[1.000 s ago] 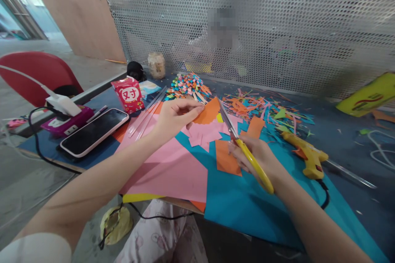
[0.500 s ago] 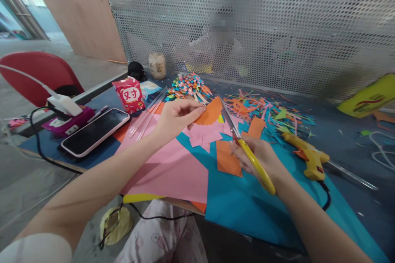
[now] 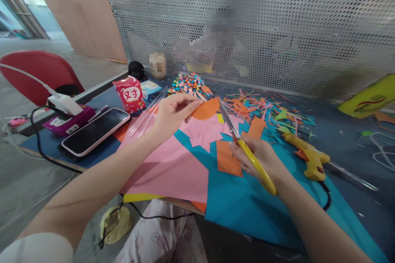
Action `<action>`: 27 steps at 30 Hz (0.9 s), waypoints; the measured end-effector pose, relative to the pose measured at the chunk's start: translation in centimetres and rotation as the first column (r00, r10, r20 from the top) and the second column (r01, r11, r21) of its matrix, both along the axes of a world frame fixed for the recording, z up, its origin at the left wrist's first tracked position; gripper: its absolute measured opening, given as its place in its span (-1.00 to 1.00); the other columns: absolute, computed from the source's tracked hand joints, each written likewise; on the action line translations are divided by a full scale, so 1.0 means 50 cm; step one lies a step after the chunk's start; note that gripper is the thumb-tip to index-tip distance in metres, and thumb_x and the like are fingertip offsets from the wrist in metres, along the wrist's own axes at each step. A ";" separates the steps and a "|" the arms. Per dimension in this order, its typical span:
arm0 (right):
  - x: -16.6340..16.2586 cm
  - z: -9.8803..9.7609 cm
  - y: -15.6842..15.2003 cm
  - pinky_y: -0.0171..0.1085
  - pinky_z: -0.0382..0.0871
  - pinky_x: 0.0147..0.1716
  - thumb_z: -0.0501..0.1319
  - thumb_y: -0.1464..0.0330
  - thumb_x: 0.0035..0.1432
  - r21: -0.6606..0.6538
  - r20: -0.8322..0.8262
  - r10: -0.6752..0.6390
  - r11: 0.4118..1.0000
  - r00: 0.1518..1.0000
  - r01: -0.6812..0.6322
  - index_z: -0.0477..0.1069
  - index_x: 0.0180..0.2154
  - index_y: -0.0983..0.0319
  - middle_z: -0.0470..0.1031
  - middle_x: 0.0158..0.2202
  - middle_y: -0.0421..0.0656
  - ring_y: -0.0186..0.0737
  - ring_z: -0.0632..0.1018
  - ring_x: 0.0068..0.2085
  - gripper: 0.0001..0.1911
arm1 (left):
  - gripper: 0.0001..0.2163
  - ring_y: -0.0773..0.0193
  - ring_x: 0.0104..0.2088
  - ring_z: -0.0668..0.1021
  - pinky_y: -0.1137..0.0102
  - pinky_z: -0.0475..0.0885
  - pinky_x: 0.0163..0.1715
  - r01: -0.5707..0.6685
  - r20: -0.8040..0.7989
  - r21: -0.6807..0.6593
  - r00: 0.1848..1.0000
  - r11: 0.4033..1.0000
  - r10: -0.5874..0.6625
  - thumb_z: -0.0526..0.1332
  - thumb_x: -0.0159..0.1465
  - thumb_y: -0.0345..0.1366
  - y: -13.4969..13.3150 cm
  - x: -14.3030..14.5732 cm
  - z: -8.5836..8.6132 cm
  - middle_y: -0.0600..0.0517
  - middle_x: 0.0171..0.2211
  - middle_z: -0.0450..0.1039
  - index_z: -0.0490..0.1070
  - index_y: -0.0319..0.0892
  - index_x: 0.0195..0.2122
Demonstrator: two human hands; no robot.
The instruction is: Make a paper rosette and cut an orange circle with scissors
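My left hand (image 3: 173, 114) pinches the edge of an orange paper piece (image 3: 207, 109) held just above the pink sheet (image 3: 168, 164). My right hand (image 3: 259, 157) grips yellow-handled scissors (image 3: 243, 148), whose blades point up and away toward the orange piece and touch its right edge. Another orange rectangle (image 3: 227, 158) lies flat on the blue sheet (image 3: 247, 201) beside my right hand. Small pink offcuts (image 3: 205, 133) lie between my hands.
A phone (image 3: 95, 131), a red carton (image 3: 128, 94), clear sticks (image 3: 148, 111) and a purple charger (image 3: 66, 120) sit at left. A yellow glue gun (image 3: 308, 155) lies at right. Woven strips (image 3: 189, 83) and paper scraps (image 3: 262, 109) are behind. A person sits beyond the perforated screen (image 3: 277, 20).
My left hand has lifted and turned the orange piece slightly, its fingers stretching further out. The scissors have stayed almost in place against its edge.
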State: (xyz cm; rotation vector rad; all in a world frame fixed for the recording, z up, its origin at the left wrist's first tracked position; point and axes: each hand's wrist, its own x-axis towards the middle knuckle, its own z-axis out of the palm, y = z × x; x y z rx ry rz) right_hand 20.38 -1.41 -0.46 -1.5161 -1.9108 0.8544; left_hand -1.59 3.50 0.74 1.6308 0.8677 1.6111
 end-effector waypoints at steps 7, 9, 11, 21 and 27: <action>0.001 0.010 -0.004 -0.35 -0.07 -0.70 0.16 -0.08 0.01 0.002 0.014 0.032 0.999 0.999 -0.032 0.21 -0.57 0.19 0.06 -0.75 -0.34 -0.42 0.15 -0.69 -0.52 | -0.88 0.49 -0.69 0.37 0.52 0.28 -0.67 0.010 -0.067 0.059 0.998 0.998 -0.006 0.29 0.15 -0.26 -0.001 -0.005 0.003 0.09 -0.60 0.43 0.54 -0.21 -0.38; 0.002 0.011 -0.004 -0.35 -0.06 -0.70 0.15 -0.08 0.01 0.003 0.021 0.036 0.999 0.999 -0.036 0.20 -0.57 0.19 0.07 -0.74 -0.33 -0.42 0.17 -0.68 -0.52 | -0.89 0.49 -0.70 0.37 0.52 0.28 -0.67 0.006 -0.082 0.054 0.997 0.999 -0.002 0.29 0.15 -0.27 -0.002 -0.005 0.005 0.09 -0.61 0.42 0.55 -0.20 -0.39; 0.002 0.011 -0.003 -0.35 -0.05 -0.69 0.15 -0.08 0.01 -0.001 0.024 0.041 0.999 0.999 -0.041 0.18 -0.57 0.19 0.08 -0.74 -0.33 -0.42 0.17 -0.68 -0.51 | -0.89 0.49 -0.70 0.38 0.52 0.28 -0.67 -0.001 -0.098 0.052 0.995 0.999 0.006 0.29 0.15 -0.28 -0.003 -0.006 0.005 0.08 -0.60 0.44 0.55 -0.19 -0.39; 0.004 0.010 0.000 -0.34 -0.07 -0.72 0.15 -0.08 0.01 -0.014 0.027 0.035 0.999 0.999 -0.035 0.18 -0.58 0.18 0.05 -0.75 -0.34 -0.41 0.14 -0.70 -0.52 | -0.88 0.50 -0.68 0.37 0.53 0.29 -0.68 0.027 -0.121 0.049 0.992 0.998 -0.021 0.28 0.15 -0.28 0.005 -0.012 0.004 0.03 -0.48 0.52 0.57 -0.19 -0.39; 0.004 0.012 0.000 -0.34 -0.07 -0.72 0.15 -0.11 -0.02 -0.027 0.037 0.044 0.999 0.998 -0.043 0.16 -0.59 0.17 0.04 -0.74 -0.33 -0.41 0.14 -0.70 -0.50 | -0.89 0.51 -0.67 0.35 0.52 0.28 -0.66 0.043 -0.131 0.069 0.991 0.997 -0.033 0.28 0.15 -0.30 0.017 -0.021 0.001 0.03 -0.48 0.51 0.57 -0.20 -0.38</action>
